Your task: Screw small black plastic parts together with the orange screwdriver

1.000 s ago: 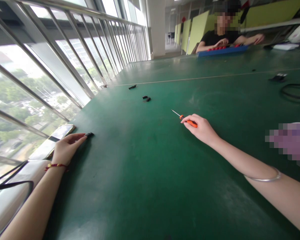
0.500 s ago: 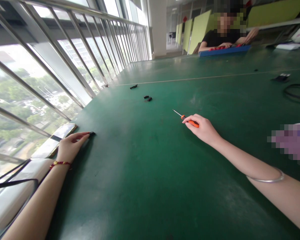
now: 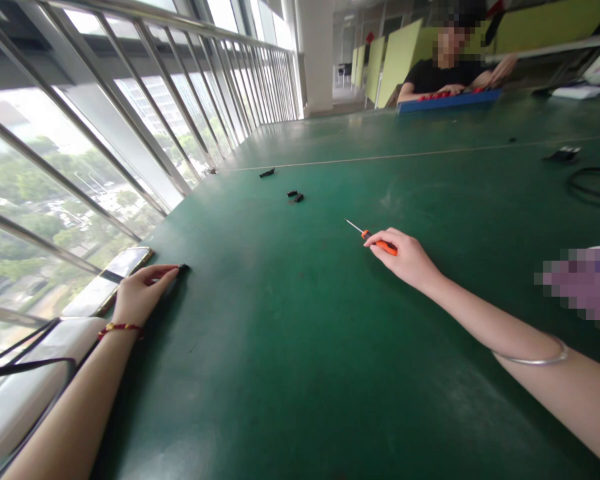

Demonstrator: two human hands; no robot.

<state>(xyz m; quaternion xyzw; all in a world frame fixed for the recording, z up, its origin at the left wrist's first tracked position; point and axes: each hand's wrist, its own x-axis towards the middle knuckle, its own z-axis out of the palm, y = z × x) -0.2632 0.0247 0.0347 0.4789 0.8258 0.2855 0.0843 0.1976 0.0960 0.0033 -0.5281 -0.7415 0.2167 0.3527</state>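
My left hand [image 3: 144,288] rests near the left edge of the green table [image 3: 280,347], its fingertips pinching a small black part [image 3: 183,267]; what kind of part it is I cannot make out. My right hand [image 3: 403,253] grips a screwdriver [image 3: 387,247] by its orange and black handle, with the thin metal shaft pointing up and to the left. Farther back on the table lie small black pieces [image 3: 295,197] close together, and another black piece [image 3: 267,173] sits a little behind them.
Beside my left wrist are a phone [image 3: 107,283] and a white case [image 3: 40,387] with black straps. A metal railing [image 3: 180,40] runs along the left. Across the table a person [image 3: 445,77] sits behind a blue tray [image 3: 450,101]. A black cable [image 3: 595,193] lies at right.
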